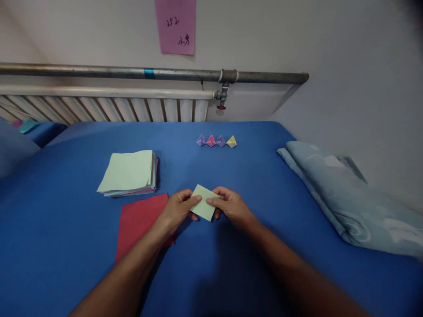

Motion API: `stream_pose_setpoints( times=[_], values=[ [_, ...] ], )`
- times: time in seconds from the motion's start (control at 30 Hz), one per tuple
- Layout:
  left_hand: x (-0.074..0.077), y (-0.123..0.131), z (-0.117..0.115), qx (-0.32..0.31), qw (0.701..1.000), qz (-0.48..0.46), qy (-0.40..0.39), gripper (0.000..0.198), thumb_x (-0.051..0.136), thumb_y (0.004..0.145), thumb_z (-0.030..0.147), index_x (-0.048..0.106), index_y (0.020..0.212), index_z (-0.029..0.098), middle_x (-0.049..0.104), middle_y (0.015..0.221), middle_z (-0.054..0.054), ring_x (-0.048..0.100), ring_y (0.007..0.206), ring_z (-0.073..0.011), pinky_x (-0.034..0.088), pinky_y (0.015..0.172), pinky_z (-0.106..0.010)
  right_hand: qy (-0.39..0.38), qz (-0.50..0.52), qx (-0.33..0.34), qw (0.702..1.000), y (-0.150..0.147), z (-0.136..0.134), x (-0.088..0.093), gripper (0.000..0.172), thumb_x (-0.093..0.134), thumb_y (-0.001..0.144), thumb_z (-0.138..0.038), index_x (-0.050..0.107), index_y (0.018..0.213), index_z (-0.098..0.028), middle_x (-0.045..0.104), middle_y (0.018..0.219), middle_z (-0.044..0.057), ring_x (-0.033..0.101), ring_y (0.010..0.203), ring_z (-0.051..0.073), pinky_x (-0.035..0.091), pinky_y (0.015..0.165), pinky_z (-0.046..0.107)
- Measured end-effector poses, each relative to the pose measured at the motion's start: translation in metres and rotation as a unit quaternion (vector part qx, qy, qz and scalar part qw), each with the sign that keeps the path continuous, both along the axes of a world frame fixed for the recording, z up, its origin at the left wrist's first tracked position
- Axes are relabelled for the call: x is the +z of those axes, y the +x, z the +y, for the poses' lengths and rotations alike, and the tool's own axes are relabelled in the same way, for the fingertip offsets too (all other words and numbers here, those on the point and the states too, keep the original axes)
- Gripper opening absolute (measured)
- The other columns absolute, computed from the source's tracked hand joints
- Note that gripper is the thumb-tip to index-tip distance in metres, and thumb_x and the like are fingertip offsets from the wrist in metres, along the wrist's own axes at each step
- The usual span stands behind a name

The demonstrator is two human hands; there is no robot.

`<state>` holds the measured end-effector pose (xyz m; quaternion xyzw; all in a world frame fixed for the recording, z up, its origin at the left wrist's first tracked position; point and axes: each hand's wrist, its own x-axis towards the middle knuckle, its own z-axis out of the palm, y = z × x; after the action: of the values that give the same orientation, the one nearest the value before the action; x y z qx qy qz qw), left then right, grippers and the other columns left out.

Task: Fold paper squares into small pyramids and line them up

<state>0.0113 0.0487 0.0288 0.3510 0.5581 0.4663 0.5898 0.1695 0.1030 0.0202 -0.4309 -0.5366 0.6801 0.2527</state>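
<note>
Between my two hands is a small pale green square of folded paper (204,210), tilted so one corner points up. My left hand (178,207) pinches its left side, thumb on top and fingers beneath. On the opposite side my right hand (233,207) grips it the same way, with the thumb near the middle. The paper's underside is hidden. Under my left forearm lies a red sheet (140,222). Beyond it sits a stack of coloured paper (128,169) with pale green on top. Farther off, several small folded paper pieces (211,141) in purple, pink and yellow stand in a row.
All of this lies on a blue-covered surface (264,176). A folded light blue patterned quilt (343,198) rests at the right by the wall. Behind are a white radiator (125,108), a metal pipe (185,75) with a red-handled valve (221,107), and a pink note (176,28).
</note>
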Motion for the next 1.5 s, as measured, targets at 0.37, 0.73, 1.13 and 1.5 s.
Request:
stream_pose_setpoints(
  times=[0.37, 0.73, 1.13, 1.5],
  values=[
    [0.0, -0.02, 0.007, -0.037, 0.993, 0.097, -0.052, 0.017, 0.065, 0.075, 0.03, 0.059, 0.075, 0.015, 0.05, 0.053, 0.006, 0.044, 0.041, -0.0062, 0.035, 0.041, -0.019, 0.091, -0.096, 0.039, 0.991, 0.004, 0.0, 0.002, 0.008, 0.055, 0.077, -0.023, 0.058, 0.084, -0.021, 0.047, 0.055, -0.007, 0.047, 0.046, 0.008, 0.034, 0.045, 0.02],
    [0.003, -0.014, -0.005, -0.147, 0.753, 0.621, 0.161, 0.012, 0.054, 0.086, 0.015, 0.064, 0.093, 0.016, 0.063, 0.094, -0.008, 0.058, 0.088, -0.0212, 0.044, 0.075, -0.033, 0.341, -0.353, 0.187, 0.851, 0.001, -0.01, 0.014, 0.024, 0.048, 0.085, -0.016, 0.068, 0.096, -0.022, 0.069, 0.083, 0.001, 0.058, 0.073, 0.014, 0.037, 0.067, 0.025],
    [0.004, -0.024, -0.011, -0.281, 0.719, 0.602, 0.203, 0.03, 0.043, 0.09, 0.011, 0.07, 0.1, 0.021, 0.069, 0.101, -0.005, 0.062, 0.089, -0.0209, 0.044, 0.081, -0.037, 0.521, -0.435, 0.206, 0.705, 0.006, -0.019, 0.013, 0.022, 0.049, 0.089, -0.014, 0.071, 0.088, -0.017, 0.063, 0.093, 0.012, 0.052, 0.083, 0.022, 0.033, 0.071, 0.034],
    [0.021, -0.029, -0.01, -0.325, 0.757, 0.552, 0.129, 0.038, 0.058, 0.074, 0.019, 0.06, 0.112, 0.021, 0.061, 0.117, -0.006, 0.056, 0.104, -0.0239, 0.038, 0.093, -0.041, 0.489, -0.279, 0.28, 0.777, 0.016, -0.007, 0.018, 0.027, 0.058, 0.08, -0.019, 0.063, 0.106, -0.018, 0.064, 0.108, 0.009, 0.053, 0.099, 0.023, 0.031, 0.087, 0.036]
  ],
)
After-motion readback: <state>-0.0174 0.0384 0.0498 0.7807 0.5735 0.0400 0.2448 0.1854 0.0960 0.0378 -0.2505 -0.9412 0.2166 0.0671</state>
